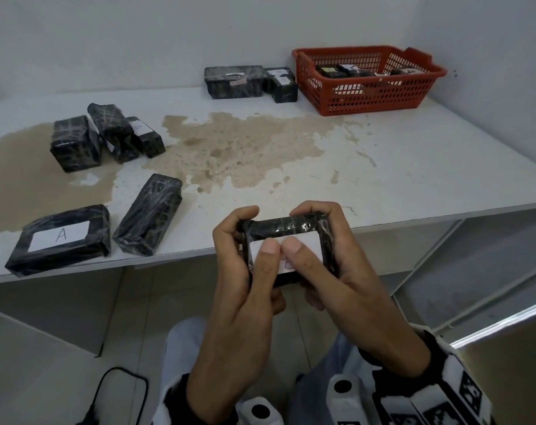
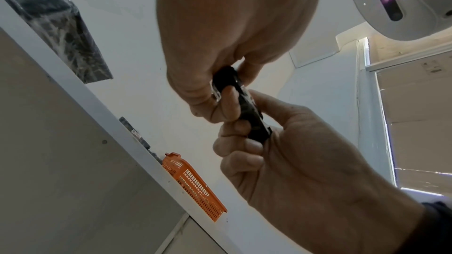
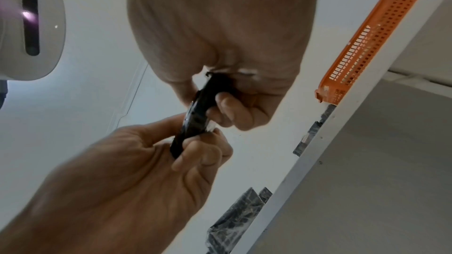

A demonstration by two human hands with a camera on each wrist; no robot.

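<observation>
**parcelnoob:** ok so where's the wrapped package right now? On the table?

**benchrat:** nope, it's off the table, held in the air just in front of the table's near edge, about midway along it. It's a small black thing in shiny film, with a white label facing up at the person.

**parcelnoob:** and the grip?

**benchrat:** both hands are clamped on it. The left hand grasps the left end and the right hand grasps the right end. Fingers curl over the far side and underneath, and both thumbs press flat on the label, tips nearly touching. There's some writing under the right thumb but I can't read it. In the wrist views the package sits edge-on, pinched between the two hands.

**parcelnoob:** what else is on the table?

**benchrat:**
- a red basket at the table's far right corner, with a few dark packages inside
- two more black packages at the table's back edge, touching each other
- a bunch of three on the table's left side
- a brown stain spread over the table's middle and left
- a flat package marked A at the table's near left edge, with a long package just beside it
</observation>
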